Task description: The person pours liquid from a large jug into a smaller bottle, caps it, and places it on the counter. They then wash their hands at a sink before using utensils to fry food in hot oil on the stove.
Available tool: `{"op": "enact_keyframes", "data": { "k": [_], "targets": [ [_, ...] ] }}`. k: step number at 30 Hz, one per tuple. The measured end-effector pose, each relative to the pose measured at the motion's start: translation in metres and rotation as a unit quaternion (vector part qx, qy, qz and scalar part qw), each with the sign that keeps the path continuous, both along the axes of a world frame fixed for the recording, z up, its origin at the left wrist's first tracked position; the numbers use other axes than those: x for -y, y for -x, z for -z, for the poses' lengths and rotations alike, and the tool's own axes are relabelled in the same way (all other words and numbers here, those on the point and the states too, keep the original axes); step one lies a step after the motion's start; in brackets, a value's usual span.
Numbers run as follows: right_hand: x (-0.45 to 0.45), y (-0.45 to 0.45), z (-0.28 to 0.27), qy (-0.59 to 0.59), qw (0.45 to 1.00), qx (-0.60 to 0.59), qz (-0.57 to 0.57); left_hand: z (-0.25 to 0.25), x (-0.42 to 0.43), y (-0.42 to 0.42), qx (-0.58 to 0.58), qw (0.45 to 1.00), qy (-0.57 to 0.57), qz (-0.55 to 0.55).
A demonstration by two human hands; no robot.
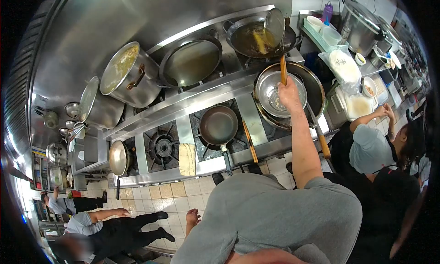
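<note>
1. The right hand [288,94] was closed round the wooden handle of a skimmer [274,26]; the left hand [192,216] hung loosely curled by the hip, nothing visible in it.
2. The skimmer's round head was tilted over the right side of the rear wok [234,34], beside golden food [261,43] in the oil. I couldn't tell whether it touched the rim.
3. Had that grip slipped or turned sharply, I judged, oil could have splashed the forearm.
4. The same arm crossed above a metal bowl [264,92] sitting inside a wide pan [316,80]; a low elbow might have tipped the bowl.
5. A second wooden-handled tool [324,147] stuck out past the stove's front edge, as did the handle of the frying pan [218,125]. A turning body could have snagged either.
6. The folded cloth [187,159] lay beside a bare burner [163,146]; a flame there might have scorched it.
7. My count: two rear woks, two tall pots [137,83], one frying pan, one cloth, two long chopsticks [250,140] and two wooden-handled tools. At least three other people [373,147] stood about; the golden pieces I couldn't number.
</note>
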State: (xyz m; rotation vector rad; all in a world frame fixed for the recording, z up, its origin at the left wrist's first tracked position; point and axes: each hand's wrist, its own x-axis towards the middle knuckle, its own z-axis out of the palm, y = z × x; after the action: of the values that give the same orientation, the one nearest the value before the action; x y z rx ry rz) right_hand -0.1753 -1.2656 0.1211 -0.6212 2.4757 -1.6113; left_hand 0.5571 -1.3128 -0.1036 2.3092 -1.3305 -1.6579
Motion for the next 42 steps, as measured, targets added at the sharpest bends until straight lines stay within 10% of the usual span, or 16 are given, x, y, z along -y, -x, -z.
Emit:
{"op": "enact_keyframes", "data": {
  "k": [8, 19, 22, 24, 30, 42],
  "targets": [
    [-0.003, -0.011, -0.007, 0.242, 0.907, 0.338, -0.073, 0.002, 0.012, 0.008, 0.000, 0.999, 0.020, 0.044],
    [0.002, -0.012, -0.002, 0.432, 0.732, 0.496, -0.177, 0.055, 0.017, -0.035, -0.015, 0.989, 0.068, 0.129],
    [0.003, -0.016, -0.006, 0.408, 0.760, 0.474, -0.179, 0.063, 0.015, -0.041, -0.006, 0.990, 0.059, 0.128],
    [0.005, -0.021, -0.013, 0.385, 0.781, 0.462, -0.168, 0.043, 0.013, -0.022, -0.032, 0.998, -0.001, -0.057],
    [0.005, -0.023, -0.018, 0.262, 0.894, 0.349, -0.104, 0.025, 0.009, -0.011, -0.006, 0.998, -0.010, -0.063],
    [-0.006, -0.020, -0.022, 0.199, 0.943, 0.243, -0.111, 0.027, 0.015, -0.008, 0.000, 0.999, -0.009, -0.049]
  ]
}}
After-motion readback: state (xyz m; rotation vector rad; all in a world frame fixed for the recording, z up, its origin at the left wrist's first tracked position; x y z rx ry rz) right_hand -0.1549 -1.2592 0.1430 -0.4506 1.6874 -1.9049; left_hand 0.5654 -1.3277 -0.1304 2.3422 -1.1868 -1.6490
